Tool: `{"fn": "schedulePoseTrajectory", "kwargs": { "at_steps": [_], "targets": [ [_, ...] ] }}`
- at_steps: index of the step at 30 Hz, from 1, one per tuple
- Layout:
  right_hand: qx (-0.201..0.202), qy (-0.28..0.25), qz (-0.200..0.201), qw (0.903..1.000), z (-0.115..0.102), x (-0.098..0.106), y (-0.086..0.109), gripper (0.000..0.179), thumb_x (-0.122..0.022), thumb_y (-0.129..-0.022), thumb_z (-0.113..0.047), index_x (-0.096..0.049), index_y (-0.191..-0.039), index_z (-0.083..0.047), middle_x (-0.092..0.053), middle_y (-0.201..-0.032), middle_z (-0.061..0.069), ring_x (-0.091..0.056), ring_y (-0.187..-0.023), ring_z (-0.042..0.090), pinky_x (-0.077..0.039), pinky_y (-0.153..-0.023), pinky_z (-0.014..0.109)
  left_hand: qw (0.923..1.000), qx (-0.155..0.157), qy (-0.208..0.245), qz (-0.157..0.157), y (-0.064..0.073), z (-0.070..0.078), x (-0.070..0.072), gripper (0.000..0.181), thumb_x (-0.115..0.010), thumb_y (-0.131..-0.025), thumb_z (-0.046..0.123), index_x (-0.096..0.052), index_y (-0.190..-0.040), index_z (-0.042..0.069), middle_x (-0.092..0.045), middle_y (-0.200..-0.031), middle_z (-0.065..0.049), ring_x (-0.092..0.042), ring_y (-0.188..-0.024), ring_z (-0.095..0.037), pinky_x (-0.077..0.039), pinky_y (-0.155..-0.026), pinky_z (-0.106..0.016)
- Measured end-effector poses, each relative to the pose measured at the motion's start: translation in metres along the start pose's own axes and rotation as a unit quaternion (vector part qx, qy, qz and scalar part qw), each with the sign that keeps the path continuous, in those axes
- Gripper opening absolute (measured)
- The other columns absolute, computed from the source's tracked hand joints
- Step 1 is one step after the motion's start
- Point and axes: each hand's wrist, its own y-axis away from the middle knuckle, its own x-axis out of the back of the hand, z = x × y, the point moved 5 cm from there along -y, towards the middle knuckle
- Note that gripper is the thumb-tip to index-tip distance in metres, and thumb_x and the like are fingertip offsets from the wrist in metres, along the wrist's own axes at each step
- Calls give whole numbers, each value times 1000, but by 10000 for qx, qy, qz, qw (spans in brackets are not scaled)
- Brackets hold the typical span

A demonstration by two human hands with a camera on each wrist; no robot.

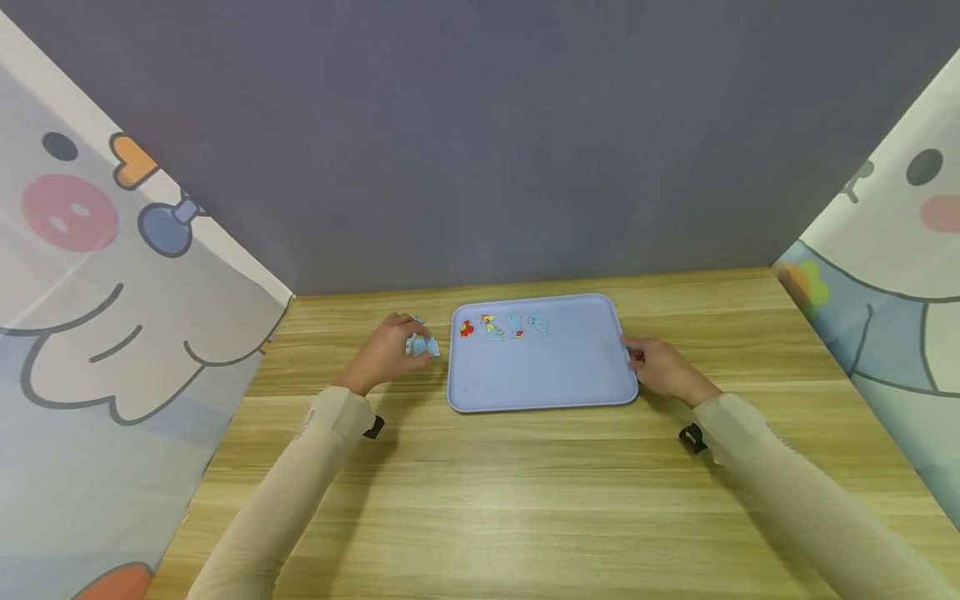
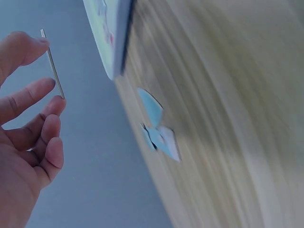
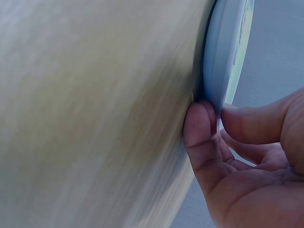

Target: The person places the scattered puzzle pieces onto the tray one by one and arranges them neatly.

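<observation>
**Wood-grain counter with grey backdrop**

The counter [image 1: 487, 500] meets a plain grey backdrop [image 1: 480, 150], flanked by cartoon-printed panels [image 1: 67, 317]. Left hand [image 1: 382, 352]: fingers pinch a thin flat piece [image 2: 53, 66] above the counter, left of the pale-blue tray [image 1: 570, 367]. Right hand [image 1: 666, 368]: fingers grip the tray's right edge.

Right fingers [image 3: 198, 130] pinch a blue tray [image 3: 219, 57] by its rim, over a wooden table [image 3: 85, 118].
</observation>
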Motion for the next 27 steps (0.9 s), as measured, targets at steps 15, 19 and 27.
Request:
{"fn": "schedulePoseTrajectory", "kwargs": {
  "at_steps": [15, 19, 27],
  "targets": [
    [-10, 3, 28, 10000, 2, 0, -2, 47, -51, -90, 5, -38, -134, 16, -58, -90, 16, -52, -80, 27, -45, -68, 35, 9991, -64, 293, -314, -42, 32, -16, 34, -78, -77, 20, -68, -105, 3, -60, -103, -9, -56, -92, -29, -46, -76, -35],
    [31, 1, 46, 10000, 1, 1, -3, 46, -52, -90, 5, -39, -133, 17, -58, -90, 17, -52, -80, 27, -45, -68, 35, 9983, -162, 342, -438, -52, 40, -24, 34, -76, -78, 20, -67, -106, 1, -60, -103, -9, -55, -94, -29, -46, -78, -34],
    [-33, 9, 31, 10000, 3, -1, -3, 46, -51, -91, 5, -39, -134, 16, -57, -90, 16, -52, -81, 27, -45, -69, 36, 9966, -288, 252, -727, -73, 55, -42, 35, -74, -80, 24, -67, -108, 3, -60, -106, -4, -56, -95, -23, -46, -82, -31]
  ]
}}
